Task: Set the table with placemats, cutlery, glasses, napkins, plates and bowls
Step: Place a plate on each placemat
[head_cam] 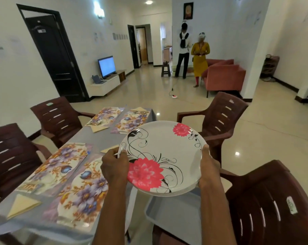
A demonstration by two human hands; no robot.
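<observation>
I hold a stack of white plates (164, 152) with pink flowers and black swirls up in front of me, level, beside the table's right edge. My left hand (114, 167) grips the stack's left rim, thumb on top. My right hand (209, 169) grips the right rim. On the grey table (98, 138) lie several floral placemats: two near me (82, 190) (56, 165) and two at the far end (107, 115) (132, 121). Folded yellow napkins lie at the near left corner (22, 206), beside the plates (109, 149) and by the far mats (98, 129).
Brown plastic chairs stand around the table: two on the left (59, 119) (10, 156), one at the far right (222, 121), one close at my right (273, 200). A grey tub (174, 213) sits below the plates. Two persons (192, 52) stand far back near a sofa (224, 75).
</observation>
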